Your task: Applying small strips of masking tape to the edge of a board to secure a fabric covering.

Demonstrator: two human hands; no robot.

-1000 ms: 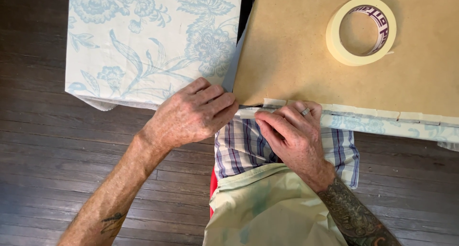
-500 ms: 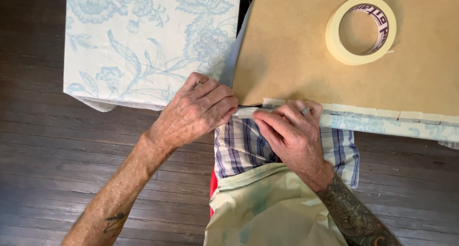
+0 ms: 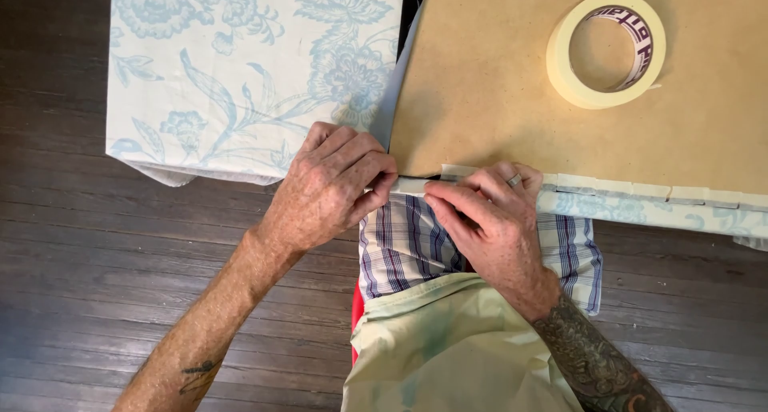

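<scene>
While the plaid shirt [image 3: 408,240] and pale green apron [image 3: 448,356] fill the nearest part of the view, both hands work just beyond them at the near edge of a brown board [image 3: 496,100]. A short strip of cream masking tape [image 3: 412,186] lies along that edge, spanning the gap between the hands, where blue floral fabric [image 3: 640,214] is folded up over the board. The tape looks thin, light and limp, sticky on one face and easy to tear or crease, so it is probably best taken at its free ends and kept taut. The left hand [image 3: 324,190] has its fingers curled together, the tips pinched on the strip's left end. The right hand [image 3: 488,216] lies flatter, fingers close together, pressing the strip's right end down on the edge. Farther right, more tape pieces [image 3: 640,188] already line the fold. Beyond, a tape roll [image 3: 606,50] rests on the board, and a fabric-covered panel [image 3: 248,68] lies to the left.
</scene>
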